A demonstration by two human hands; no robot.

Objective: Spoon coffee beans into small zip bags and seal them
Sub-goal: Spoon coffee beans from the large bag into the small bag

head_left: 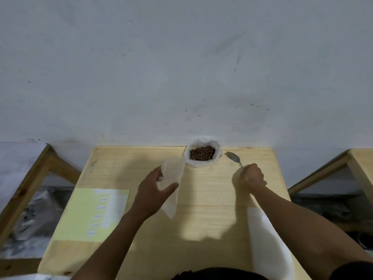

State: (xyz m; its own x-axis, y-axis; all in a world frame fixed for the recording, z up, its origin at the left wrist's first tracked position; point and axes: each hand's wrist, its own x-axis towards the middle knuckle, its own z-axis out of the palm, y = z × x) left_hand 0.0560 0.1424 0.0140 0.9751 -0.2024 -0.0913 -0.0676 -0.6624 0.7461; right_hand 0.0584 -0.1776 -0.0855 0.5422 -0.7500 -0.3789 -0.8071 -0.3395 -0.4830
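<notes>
A white sheet (268, 245) lies at the near right of the wooden worktop (205, 223), partly under the right arm. On the near left lies a pale yellow paper (80, 215) with a white strip of small labels on it; the print is too blurry to read.

Farther in, the left hand (153, 190) holds a small see-through zip bag (172, 178). The thumb and fingers curl round the bag's upper part, and the bag hangs tilted, its bottom corner pointing down toward the worktop. No beans show inside it.

The right hand (253, 176) is closed in a fist round the handle of a metal spoon (234, 157). The spoon's bowl points up and to the left, near the bean bag, and looks empty.

At the far edge of the worktop, against the grey wall (181, 67), sits a big open plastic bag (217, 152) with its top rolled down. Brown coffee beans (202, 153) fill it. It sits between the zip bag and the spoon.

Other wooden tables (26, 178) stand to the left and right.
</notes>
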